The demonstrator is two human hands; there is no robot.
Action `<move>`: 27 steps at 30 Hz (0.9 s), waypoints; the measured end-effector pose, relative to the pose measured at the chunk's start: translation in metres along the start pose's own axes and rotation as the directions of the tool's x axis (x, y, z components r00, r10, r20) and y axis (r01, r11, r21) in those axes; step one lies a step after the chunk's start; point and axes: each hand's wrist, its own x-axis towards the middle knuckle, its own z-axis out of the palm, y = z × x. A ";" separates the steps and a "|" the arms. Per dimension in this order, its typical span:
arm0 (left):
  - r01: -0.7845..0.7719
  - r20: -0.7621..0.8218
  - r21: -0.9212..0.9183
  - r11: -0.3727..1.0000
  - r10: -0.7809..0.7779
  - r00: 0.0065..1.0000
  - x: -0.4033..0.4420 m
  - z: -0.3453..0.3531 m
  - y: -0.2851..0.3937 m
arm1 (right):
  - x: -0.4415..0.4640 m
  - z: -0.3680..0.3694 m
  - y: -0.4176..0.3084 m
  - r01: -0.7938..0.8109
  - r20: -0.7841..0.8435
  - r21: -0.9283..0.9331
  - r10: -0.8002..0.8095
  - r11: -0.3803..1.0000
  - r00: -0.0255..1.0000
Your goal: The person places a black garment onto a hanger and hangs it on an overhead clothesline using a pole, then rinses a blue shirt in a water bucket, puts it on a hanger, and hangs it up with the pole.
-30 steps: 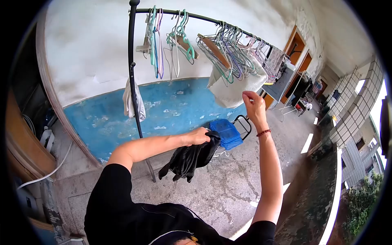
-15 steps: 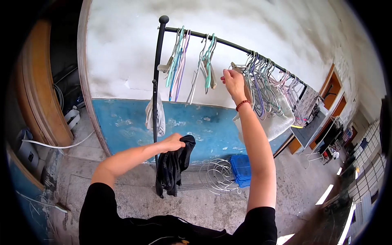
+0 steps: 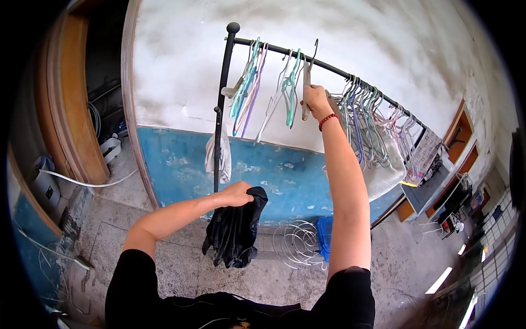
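My left hand [image 3: 236, 194] is closed on the top edge of a black garment [image 3: 234, 233], which hangs down in folds in front of the rack's post. Its exact kind does not show. Up at the rail [image 3: 329, 67], my right hand [image 3: 316, 100], with a red bead bracelet on the wrist, grips a greyish-brown clothes hanger [image 3: 307, 82]. That hanger's dark hook rises above the rail. Just left of it hang a teal hanger [image 3: 290, 98] and a white one [image 3: 271, 112]. My right fingers are partly hidden behind the hand.
More hangers [image 3: 361, 126] crowd the rail to the right, beside a pale cloth [image 3: 386, 175]. A white cloth [image 3: 219, 153] hangs near the black post [image 3: 226, 82]. On the floor are coiled white wire [image 3: 296, 241] and a blue basket [image 3: 324, 233]. A doorway opens at left.
My right hand has taken hold of the greyish-brown hanger and raised its hook above the rail. The black garment in my left hand hangs more spread out. The view has shifted slightly left.
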 end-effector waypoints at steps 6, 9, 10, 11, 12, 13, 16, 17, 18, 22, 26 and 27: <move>-0.129 0.013 -0.006 0.992 0.129 0.992 0.013 0.012 0.005 | -0.066 -0.036 -0.001 0.086 -0.026 0.055 -0.085 0.995 0.996; -0.222 0.044 0.022 0.975 0.221 0.974 0.019 0.022 0.015 | -0.161 -0.053 0.006 0.107 -0.069 0.174 -0.096 0.979 0.993; -0.244 0.067 0.006 0.970 0.244 0.968 0.023 0.026 0.018 | -0.193 -0.054 0.013 0.128 -0.097 0.210 -0.110 0.969 0.989; -0.265 0.093 -0.012 0.964 0.265 0.960 0.028 0.033 0.019 | -0.222 -0.053 0.021 0.148 -0.129 0.245 -0.119 0.958 0.984; -0.280 0.122 -0.046 0.959 0.283 0.951 0.032 0.041 0.019 | -0.244 -0.051 0.031 0.155 -0.180 0.239 -0.113 0.959 0.977; -0.295 0.144 -0.079 0.952 0.304 0.942 0.039 0.050 0.019 | -0.257 -0.055 0.041 0.115 -0.190 0.235 -0.070 0.965 0.979; -0.360 0.204 0.014 0.933 0.349 0.914 0.038 0.063 0.043 | -0.286 -0.064 0.077 -0.068 -0.265 0.558 0.255 0.827 0.930; -0.401 0.188 0.014 0.916 0.391 0.901 0.038 0.070 0.048 | -0.293 -0.066 0.086 -0.010 -0.348 0.609 0.278 0.793 0.895; -0.408 0.208 0.005 0.913 0.398 0.893 0.042 0.076 0.051 | -0.308 -0.070 0.087 -0.003 -0.392 0.591 0.291 0.807 0.873; -0.412 0.289 0.013 0.911 0.391 0.874 0.034 0.090 0.076 | -0.367 -0.091 0.088 0.018 -0.512 0.461 0.250 0.887 0.822; -0.491 0.338 -0.030 0.871 0.471 0.815 0.036 0.113 0.084 | -0.418 -0.107 0.103 -0.223 -0.568 0.208 0.303 0.952 0.765; -0.518 0.355 -0.045 0.854 0.499 0.791 0.037 0.122 0.086 | -0.427 -0.101 0.097 -0.218 -0.610 0.027 0.189 0.976 0.770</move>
